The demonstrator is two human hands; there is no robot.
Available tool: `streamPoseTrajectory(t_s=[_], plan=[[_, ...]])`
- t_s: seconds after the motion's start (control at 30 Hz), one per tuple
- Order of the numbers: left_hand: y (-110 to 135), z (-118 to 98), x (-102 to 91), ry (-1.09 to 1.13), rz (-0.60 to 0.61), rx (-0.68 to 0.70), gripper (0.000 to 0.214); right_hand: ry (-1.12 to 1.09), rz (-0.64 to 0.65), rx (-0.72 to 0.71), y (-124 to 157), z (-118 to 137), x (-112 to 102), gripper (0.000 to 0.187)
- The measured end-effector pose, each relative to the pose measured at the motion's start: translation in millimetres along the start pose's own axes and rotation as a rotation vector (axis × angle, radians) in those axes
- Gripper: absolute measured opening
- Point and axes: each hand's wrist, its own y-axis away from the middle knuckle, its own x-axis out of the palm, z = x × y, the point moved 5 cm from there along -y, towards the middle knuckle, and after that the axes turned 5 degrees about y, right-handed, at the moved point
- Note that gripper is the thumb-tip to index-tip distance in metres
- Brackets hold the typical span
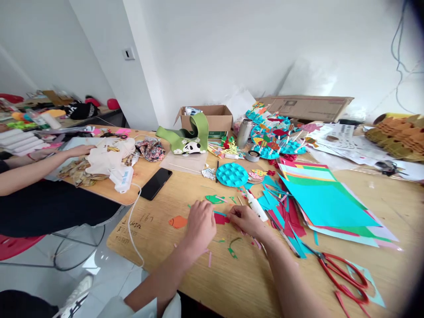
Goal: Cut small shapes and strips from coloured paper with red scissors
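Observation:
My left hand (201,225) is closed, its curled fingers at the left end of a small dark red paper piece (221,218) with a blue edge. My right hand (247,219) pinches the other end low over the wooden table; the fingertips are partly hidden. An orange paper fish (178,221) lies left of my left hand, and a green paper fish (214,199) just beyond it. Behind my right hand lies a white glue bottle (256,206). Green paper scraps (233,251) are scattered nearer to me.
Red-handled scissors (344,271) and stacked coloured paper (331,198) lie on the right. Beyond my hands are a blue textured disc (232,175), a steel flask (245,133) and a cardboard box (215,115). A phone (156,183) and a co-worker's arm (43,170) are on the left.

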Motion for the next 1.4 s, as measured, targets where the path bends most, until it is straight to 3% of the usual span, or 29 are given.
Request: streamPoseTrajectory(t_s=[0.13,0.27,0.67,1.4], plan=[[40.9,-21.3,13.3,-0.048,0.038,0.095,0.032,0.058,-0.002,-0.044,-3.1,-1.9,-0.9,0.021],[66.0,-21.7,32.7,-0.127,0.103,0.112,0.042,0.106,-0.015,-0.059,-5.3,-4.6,-1.4,0.021],[55.2,-14.0,42.8,-0.271,0.168,0.151,0.057,0.223,-0.065,-0.097,-11.0,-3.9,1.3,0.018],[52.7,-7.7,49.4,-0.250,0.204,0.107,0.056,0.306,-0.114,-0.054,-9.5,-1.7,4.1,0.021]])
